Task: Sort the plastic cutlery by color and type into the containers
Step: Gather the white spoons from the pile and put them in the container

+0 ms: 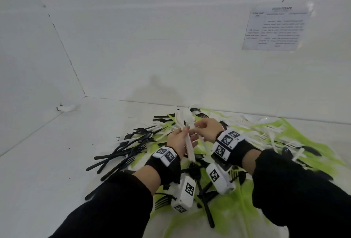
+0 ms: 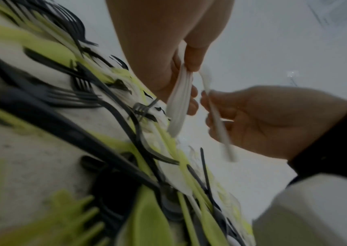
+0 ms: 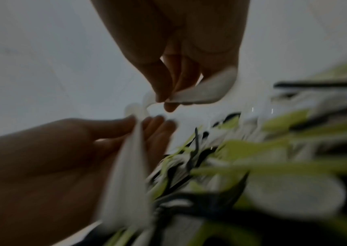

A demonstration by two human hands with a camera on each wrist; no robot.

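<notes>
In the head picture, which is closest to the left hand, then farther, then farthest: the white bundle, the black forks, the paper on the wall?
1. White bundle: held in the left hand itself.
2. Black forks: on the floor just left of that hand.
3. Paper: up on the wall, far right.

White cutlery bundle [image 1: 190, 148] upright above mixed black-green-white pile [image 1: 133, 148].

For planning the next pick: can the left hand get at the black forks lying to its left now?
Probably not yet: the left hand is full with a bundle of white cutlery. The black forks lie uncovered nearby.
</notes>
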